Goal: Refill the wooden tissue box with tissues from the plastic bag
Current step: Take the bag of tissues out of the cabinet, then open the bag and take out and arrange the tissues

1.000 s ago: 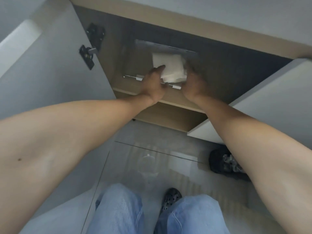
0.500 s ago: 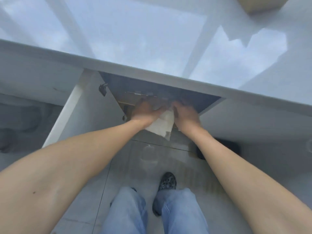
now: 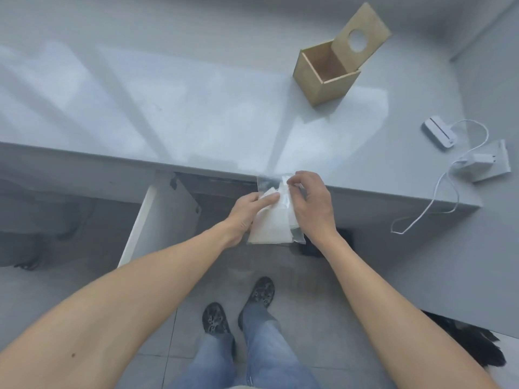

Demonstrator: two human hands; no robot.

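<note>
- Nearest, the left hand [image 3: 247, 211] grips the clear plastic bag [image 3: 273, 214] of folded white tissues [image 3: 269, 231] from its side, fingers curled round it, steadying it in the air in front of the counter edge.
- The right hand [image 3: 310, 204] pinches near the bag's top, apparently working the mouth open, though blur hides the seal.
- Behind, a white cabinet door [image 3: 157, 220] hangs open under the grey countertop [image 3: 174, 108].
- Farthest, the square wooden tissue box [image 3: 323, 80] stands well apart, its round-holed lid [image 3: 362, 37] tipped up, ready for filling.
</note>
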